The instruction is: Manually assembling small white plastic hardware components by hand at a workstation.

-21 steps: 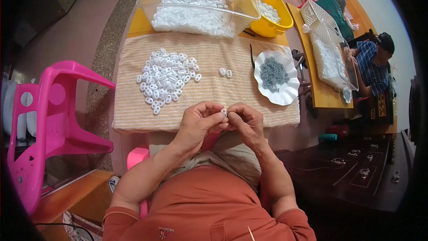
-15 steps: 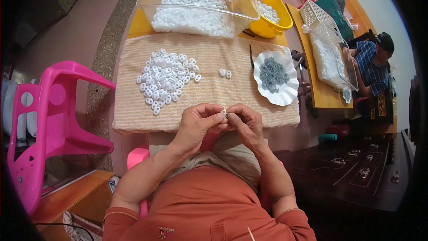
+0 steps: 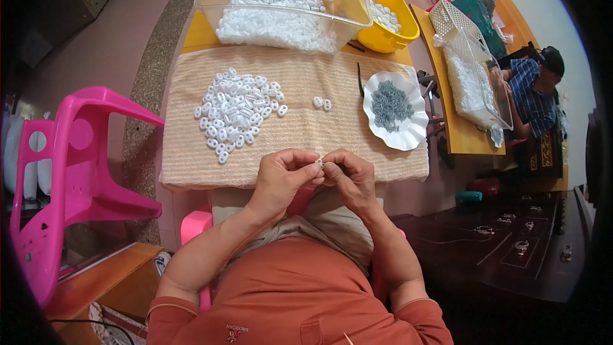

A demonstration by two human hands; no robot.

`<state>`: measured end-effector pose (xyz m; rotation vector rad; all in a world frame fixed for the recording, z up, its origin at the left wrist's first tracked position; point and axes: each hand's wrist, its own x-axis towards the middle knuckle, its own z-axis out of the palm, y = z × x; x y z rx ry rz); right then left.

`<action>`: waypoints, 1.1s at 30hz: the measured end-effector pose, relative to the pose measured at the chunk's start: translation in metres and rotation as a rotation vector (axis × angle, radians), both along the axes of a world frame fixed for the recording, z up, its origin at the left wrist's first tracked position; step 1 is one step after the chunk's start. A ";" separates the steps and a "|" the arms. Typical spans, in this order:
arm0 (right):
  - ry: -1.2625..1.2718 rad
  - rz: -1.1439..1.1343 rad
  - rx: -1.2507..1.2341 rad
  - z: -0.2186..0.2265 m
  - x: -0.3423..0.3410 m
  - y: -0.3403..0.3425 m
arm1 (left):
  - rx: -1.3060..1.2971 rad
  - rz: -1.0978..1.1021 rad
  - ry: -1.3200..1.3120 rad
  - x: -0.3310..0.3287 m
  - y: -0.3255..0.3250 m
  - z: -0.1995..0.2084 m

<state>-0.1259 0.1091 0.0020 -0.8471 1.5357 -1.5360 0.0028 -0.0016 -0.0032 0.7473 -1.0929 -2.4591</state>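
Over the near edge of the towel-covered table, my left hand [image 3: 284,176] pinches a small white two-holed plastic piece [image 3: 320,161] between thumb and fingertips. My right hand [image 3: 351,179] meets it there, thumb and fingers pressed together against the piece; anything tiny inside that pinch is hidden. A loose heap of the same white oval pieces [image 3: 236,112] lies on the left of the towel. Two more white pieces [image 3: 322,103] rest by themselves near the middle. On the right stands a white wavy-rimmed plate [image 3: 408,135] holding a pile of small grey parts [image 3: 391,105].
A clear plastic bin [image 3: 211,1] full of white pieces stands at the far side, beside a yellow basin [image 3: 408,38]. A pink plastic chair [image 3: 96,172] is at left. At right, another person [image 3: 535,92] sits by a table [image 3: 469,144] bearing a clear bin.
Both hands stay together at the same spot, with only a slight shift of the fingers around the white piece. The heap, the two separate pieces and the plate look unchanged.
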 end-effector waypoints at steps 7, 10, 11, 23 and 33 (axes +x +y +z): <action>0.103 0.035 0.029 0.004 -0.003 0.000 | -0.075 0.035 0.035 -0.001 0.004 -0.003; 0.037 0.046 0.017 0.006 -0.005 -0.001 | -0.075 0.030 0.034 -0.002 0.003 0.000; -0.006 0.049 0.006 0.006 -0.006 -0.001 | -0.059 0.030 0.034 -0.003 0.003 0.002; 0.120 0.081 0.035 0.000 -0.019 0.003 | 0.025 0.045 0.046 -0.005 0.002 -0.003; -0.091 0.041 0.066 0.005 -0.017 0.005 | 0.082 0.053 0.045 -0.004 0.001 0.002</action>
